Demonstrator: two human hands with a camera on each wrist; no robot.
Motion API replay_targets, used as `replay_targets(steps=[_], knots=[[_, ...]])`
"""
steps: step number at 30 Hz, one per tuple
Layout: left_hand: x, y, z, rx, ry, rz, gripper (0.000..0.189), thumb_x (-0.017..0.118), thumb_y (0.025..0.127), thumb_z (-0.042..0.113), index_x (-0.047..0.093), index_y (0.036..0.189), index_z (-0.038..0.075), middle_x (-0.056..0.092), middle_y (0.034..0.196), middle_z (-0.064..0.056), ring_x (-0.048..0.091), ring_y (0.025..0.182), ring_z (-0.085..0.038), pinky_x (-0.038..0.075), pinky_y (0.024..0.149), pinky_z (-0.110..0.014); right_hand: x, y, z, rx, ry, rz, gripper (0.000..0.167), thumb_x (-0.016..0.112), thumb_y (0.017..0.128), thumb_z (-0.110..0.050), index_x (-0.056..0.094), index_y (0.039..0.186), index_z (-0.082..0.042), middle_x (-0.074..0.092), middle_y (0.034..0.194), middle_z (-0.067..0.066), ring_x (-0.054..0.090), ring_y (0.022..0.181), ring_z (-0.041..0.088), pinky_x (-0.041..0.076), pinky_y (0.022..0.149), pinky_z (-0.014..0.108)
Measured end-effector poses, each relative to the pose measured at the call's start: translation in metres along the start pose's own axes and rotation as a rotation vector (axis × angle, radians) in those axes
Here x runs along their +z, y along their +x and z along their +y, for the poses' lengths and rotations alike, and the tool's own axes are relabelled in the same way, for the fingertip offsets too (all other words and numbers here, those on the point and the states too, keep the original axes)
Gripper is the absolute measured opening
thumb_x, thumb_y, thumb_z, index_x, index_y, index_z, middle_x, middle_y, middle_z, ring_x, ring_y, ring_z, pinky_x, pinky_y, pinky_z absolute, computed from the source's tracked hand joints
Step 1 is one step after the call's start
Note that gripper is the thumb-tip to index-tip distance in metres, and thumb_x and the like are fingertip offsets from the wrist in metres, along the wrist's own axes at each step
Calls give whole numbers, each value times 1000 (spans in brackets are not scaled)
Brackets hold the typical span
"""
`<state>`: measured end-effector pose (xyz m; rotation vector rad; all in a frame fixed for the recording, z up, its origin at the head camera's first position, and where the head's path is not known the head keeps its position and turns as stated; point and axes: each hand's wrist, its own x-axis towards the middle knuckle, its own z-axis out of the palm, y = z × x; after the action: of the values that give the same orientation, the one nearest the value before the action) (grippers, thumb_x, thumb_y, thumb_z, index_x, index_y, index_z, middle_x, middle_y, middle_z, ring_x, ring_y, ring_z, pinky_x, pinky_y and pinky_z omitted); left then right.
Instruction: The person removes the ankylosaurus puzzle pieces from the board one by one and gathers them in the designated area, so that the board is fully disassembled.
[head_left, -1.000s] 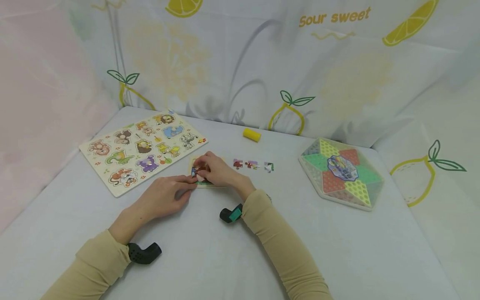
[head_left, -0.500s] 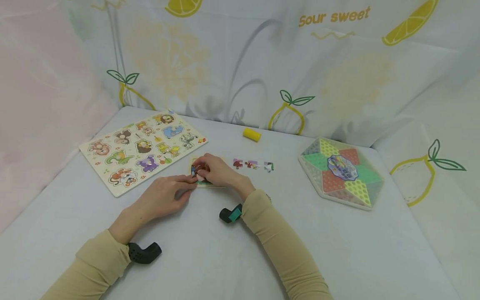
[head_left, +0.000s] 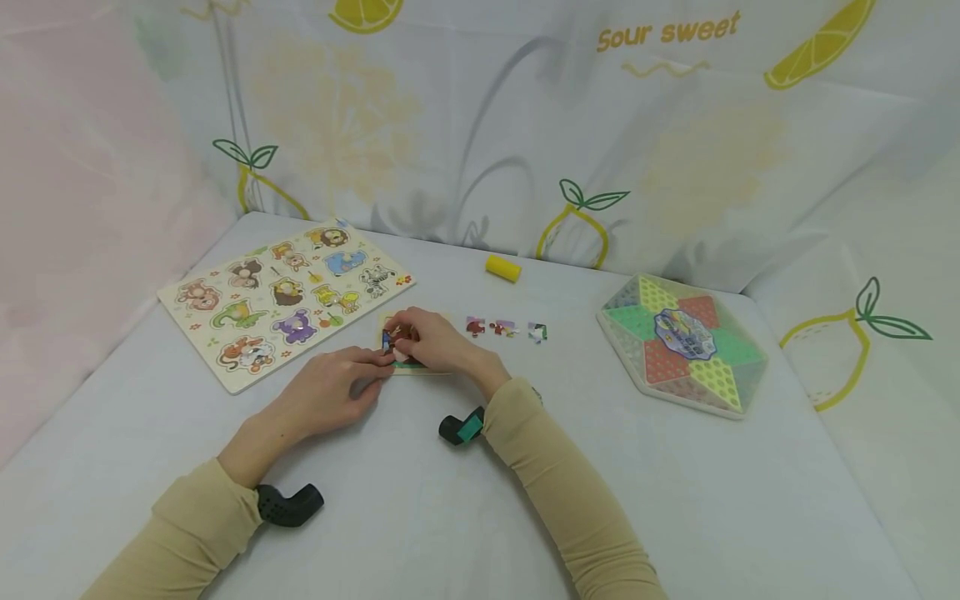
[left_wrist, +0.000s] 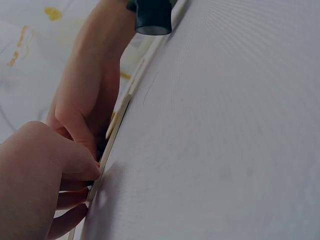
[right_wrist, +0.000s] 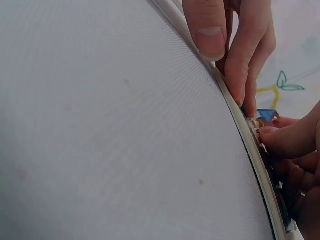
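Observation:
A small jigsaw puzzle in a pale wooden frame (head_left: 429,372) lies flat on the white cloth, largely covered by both hands. My right hand (head_left: 444,343) pinches a jigsaw piece (right_wrist: 268,115) between thumb and fingertips; a blue corner of it tilts up above the puzzle in the right wrist view. My left hand (head_left: 330,390) rests at the frame's left side, its fairly straight fingers (right_wrist: 245,70) pressing down on the edge. Loose jigsaw pieces (head_left: 476,327) lie just right of the frame.
Left of the hands lies a wooden animal peg puzzle (head_left: 277,304). A yellow cylinder (head_left: 503,268) is toward the back edge, and a hexagonal, clear-lidded board game (head_left: 684,346) sits at right. Black curved devices (head_left: 291,507) are attached at both wrists.
My right hand's knuckles have lowered slightly over the puzzle. The left hand and the loose pieces stay where they were.

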<state>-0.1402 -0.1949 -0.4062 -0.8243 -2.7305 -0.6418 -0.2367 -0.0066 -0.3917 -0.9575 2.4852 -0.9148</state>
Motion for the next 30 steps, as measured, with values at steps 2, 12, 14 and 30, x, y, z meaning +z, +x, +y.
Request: replay_targets(steps=[2,12,14,30], knots=[[0,0,0,0,-10,-6,20,70,88,7,78,106,5,73,118,-9,68,112,-29,55,94,-49,0,1,1,11,8,0,27,57,102,-13,62,128,-10,64,104,3,56,85,13,46,75,22],[-1,2,3,2,-41,-48,22,68,89,3,76,109,0,71,121,-10,63,115,-28,52,99,-47,-1,1,4,22,64,11,22,54,102,-12,61,123,-9,62,92,3,55,80,12,45,73,21],[-1,2,4,-15,-38,-57,23,67,90,5,75,111,1,70,123,-12,63,117,-30,52,101,-48,-2,1,3,25,71,19,22,55,101,-11,61,122,-9,63,95,4,56,83,13,45,75,21],[3,-1,13,-44,6,-142,49,63,97,38,63,136,8,57,138,-10,55,128,-29,49,104,-50,-2,1,5,57,94,93,24,58,101,-14,61,124,-9,69,110,8,62,95,16,50,81,25]])
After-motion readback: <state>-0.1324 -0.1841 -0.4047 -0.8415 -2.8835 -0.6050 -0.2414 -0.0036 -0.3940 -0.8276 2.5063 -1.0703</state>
